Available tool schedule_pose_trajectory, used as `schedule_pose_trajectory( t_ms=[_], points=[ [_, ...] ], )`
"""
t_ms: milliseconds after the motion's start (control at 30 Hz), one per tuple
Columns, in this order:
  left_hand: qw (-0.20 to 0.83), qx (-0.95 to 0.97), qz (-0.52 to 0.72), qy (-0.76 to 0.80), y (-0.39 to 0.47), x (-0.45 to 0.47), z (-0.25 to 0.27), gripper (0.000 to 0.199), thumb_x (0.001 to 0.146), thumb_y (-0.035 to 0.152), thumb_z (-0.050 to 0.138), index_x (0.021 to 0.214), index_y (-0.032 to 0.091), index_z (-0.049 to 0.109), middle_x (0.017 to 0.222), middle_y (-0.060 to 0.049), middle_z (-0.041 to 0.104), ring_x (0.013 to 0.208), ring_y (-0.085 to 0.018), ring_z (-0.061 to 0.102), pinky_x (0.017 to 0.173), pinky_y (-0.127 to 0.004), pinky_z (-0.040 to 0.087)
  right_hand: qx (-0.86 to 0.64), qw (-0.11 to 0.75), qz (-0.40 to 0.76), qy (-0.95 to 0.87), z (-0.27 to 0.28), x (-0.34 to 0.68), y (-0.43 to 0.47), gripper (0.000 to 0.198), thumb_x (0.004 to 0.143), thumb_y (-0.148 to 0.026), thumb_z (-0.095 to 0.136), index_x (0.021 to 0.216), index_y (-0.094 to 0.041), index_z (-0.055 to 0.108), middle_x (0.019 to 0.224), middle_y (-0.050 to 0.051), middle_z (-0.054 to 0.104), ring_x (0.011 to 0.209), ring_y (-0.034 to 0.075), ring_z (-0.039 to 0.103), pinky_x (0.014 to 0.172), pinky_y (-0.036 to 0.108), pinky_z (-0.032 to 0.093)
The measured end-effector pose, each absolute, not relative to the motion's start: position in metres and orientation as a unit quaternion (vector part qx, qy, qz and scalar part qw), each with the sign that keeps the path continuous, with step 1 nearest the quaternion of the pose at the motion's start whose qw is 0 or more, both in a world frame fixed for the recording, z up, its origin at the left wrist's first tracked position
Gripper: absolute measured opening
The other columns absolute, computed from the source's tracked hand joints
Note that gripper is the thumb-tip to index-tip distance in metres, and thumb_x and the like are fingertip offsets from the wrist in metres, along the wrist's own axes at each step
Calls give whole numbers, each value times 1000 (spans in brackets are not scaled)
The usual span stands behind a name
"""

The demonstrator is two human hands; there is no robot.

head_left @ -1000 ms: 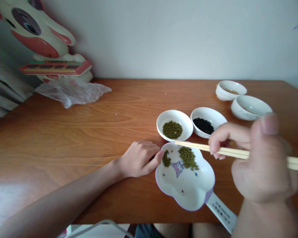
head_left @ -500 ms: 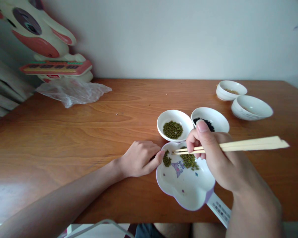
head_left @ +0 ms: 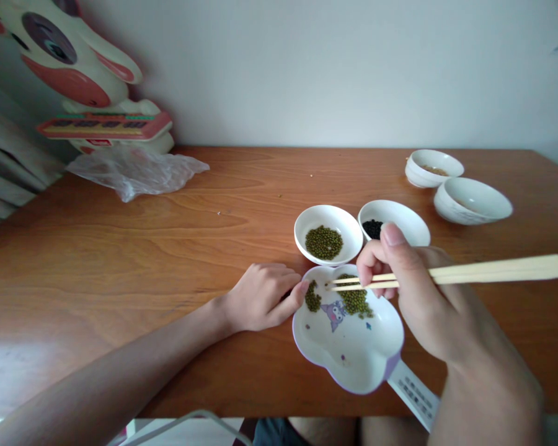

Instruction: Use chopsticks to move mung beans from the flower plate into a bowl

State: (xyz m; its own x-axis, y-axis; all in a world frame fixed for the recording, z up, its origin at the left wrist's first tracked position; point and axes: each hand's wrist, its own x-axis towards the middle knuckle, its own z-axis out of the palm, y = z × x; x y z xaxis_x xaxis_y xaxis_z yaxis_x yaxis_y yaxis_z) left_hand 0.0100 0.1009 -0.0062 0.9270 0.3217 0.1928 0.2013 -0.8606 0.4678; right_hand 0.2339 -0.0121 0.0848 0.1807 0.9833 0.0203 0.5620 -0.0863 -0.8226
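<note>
My right hand (head_left: 428,297) grips a pair of wooden chopsticks (head_left: 502,271). Their tips are slightly apart over the upper part of a white, flower-shaped dish (head_left: 363,368) with a purple rim and a handle; I cannot make out a bean between them. Inside the dish lie a larger heap of mung beans (head_left: 353,301) and a smaller heap (head_left: 312,297) at the left. My left hand (head_left: 263,297) holds the dish's left edge, thumb on the rim and fingers curled. Just behind stand a white bowl of mung beans (head_left: 323,215) and a bowl with black beans (head_left: 409,224), partly hidden by my right hand.
Two more white bowls stand at the back right, one (head_left: 421,176) with pale brown contents, the other (head_left: 469,214) nearer. A crumpled plastic bag (head_left: 139,173) lies at the back left before a cow-shaped toy keyboard (head_left: 106,127). The wooden table (head_left: 144,248) meets a wall behind.
My right hand and the chopsticks have shifted to the right, and the tips have moved slightly right over the dish. More of the black beans shows. My left hand stays put.
</note>
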Motion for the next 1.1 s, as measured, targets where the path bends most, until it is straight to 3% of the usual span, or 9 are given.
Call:
schedule_pose_trajectory(
  t_ms=[1100],
  points=[
    [219, 957, 132, 138, 102, 11, -5, 44, 113, 34, 31, 78, 19, 53, 74, -3, 63, 67, -15, 56, 66, -32, 39, -669, 356, 283, -589, 81, 233, -10, 69, 109, -67, 24, 67, -22, 55, 57, -2, 52, 55, 13, 48, 57, 32, 32]
  ],
)
